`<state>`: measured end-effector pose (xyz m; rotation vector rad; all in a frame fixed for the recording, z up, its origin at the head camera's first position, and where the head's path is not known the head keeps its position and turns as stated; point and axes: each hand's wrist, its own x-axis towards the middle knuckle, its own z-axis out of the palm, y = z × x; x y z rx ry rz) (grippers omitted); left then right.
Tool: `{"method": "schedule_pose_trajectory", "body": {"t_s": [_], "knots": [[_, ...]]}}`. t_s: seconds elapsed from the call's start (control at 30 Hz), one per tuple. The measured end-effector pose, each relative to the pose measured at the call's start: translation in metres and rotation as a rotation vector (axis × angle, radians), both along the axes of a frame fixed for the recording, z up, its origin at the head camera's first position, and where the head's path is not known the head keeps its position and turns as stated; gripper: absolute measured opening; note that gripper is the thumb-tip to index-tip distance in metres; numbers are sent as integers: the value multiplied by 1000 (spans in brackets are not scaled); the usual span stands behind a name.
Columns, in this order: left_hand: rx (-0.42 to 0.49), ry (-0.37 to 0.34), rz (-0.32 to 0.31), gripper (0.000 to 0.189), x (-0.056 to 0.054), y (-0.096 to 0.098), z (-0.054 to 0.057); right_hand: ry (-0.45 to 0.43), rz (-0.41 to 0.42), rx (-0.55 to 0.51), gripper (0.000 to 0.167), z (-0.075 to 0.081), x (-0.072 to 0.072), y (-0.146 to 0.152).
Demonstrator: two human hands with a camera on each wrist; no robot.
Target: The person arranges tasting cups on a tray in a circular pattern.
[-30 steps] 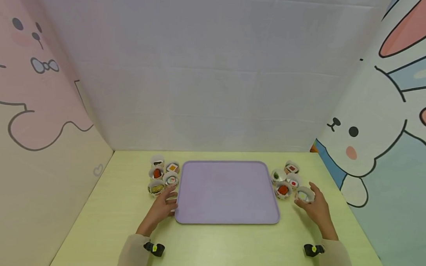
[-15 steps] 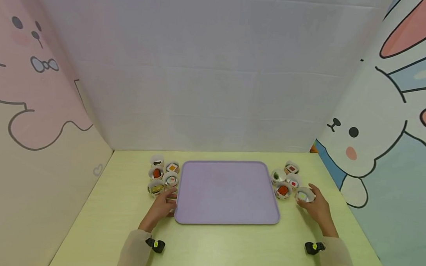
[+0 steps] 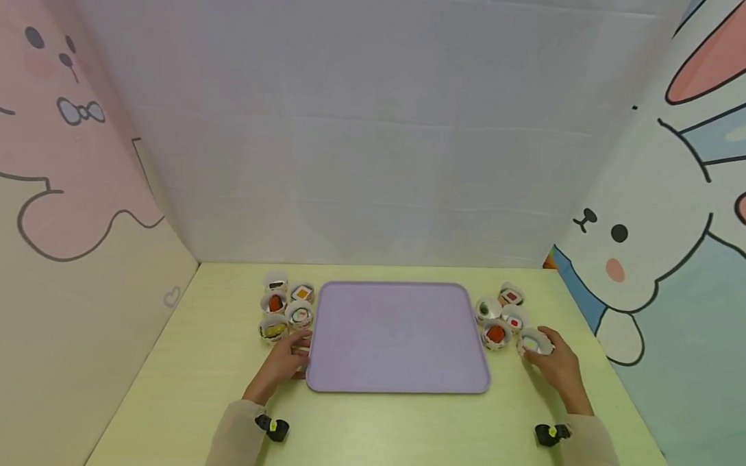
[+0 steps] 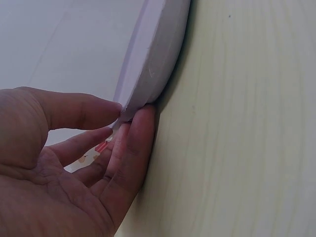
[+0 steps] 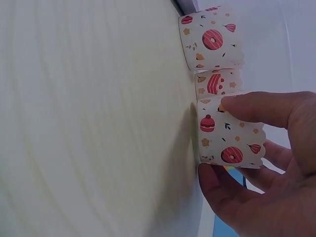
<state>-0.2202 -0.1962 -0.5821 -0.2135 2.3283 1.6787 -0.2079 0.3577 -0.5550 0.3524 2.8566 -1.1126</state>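
My left hand [image 3: 282,361] is at the left edge of a flat lavender tray [image 3: 400,337]. In the left wrist view, the thumb meets the tray's rim [image 4: 140,64] while curled fingers touch its side close to the table, pinching the edge. On the right, my right hand [image 3: 556,363] holds a printed paper cup [image 5: 229,133] with thumb and fingers on opposite sides. That cup stands upright and has something white and pale green inside. A cup with a red piece [image 3: 495,334] is the nearest one to its left.
Several small cups with toy-like food pieces, one holding a yellow-green piece [image 3: 274,331], cluster left of the tray. More cups, including one with a green piece [image 3: 487,308], sit at its right edge. A white backdrop [image 3: 375,158] and printed side panels enclose the table [image 3: 372,439].
My right hand and its cup have shifted very slightly right and toward me. My left hand stays at the tray edge with hardly any movement; the tray looks still.
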Motion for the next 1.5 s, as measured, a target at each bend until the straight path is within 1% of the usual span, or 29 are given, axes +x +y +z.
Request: {"method": "schedule_pose_trajectory", "body": {"t_s": [0.13,0.23,0.4,0.6,0.7,0.83,0.97,1.17,1.3,1.5], "knots": [[10,-2,1,59,0,1,0,3,-7,3,75,2,2,2],[12,3,-9,59,0,0,0,22,-13,18,75,7,5,2],[7,9,-17,59,1,0,0,49,-10,37,76,23,7,0],[-2,2,-16,58,1,1,0,68,21,52,78,42,8,-2],[-4,3,-25,59,0,1,-1,83,36,56,79,50,7,-4],[-7,9,-25,60,0,0,0,93,58,54,81,62,1,-10],[-14,0,-16,60,0,0,1,104,75,59,80,71,-5,-18],[-15,-3,-19,58,2,0,2,158,108,44,77,82,-15,-29],[-12,-4,-16,59,3,0,3,171,139,7,77,86,-23,-37],[-25,9,-21,58,2,0,3,148,171,-47,80,86,-35,-50]]}}
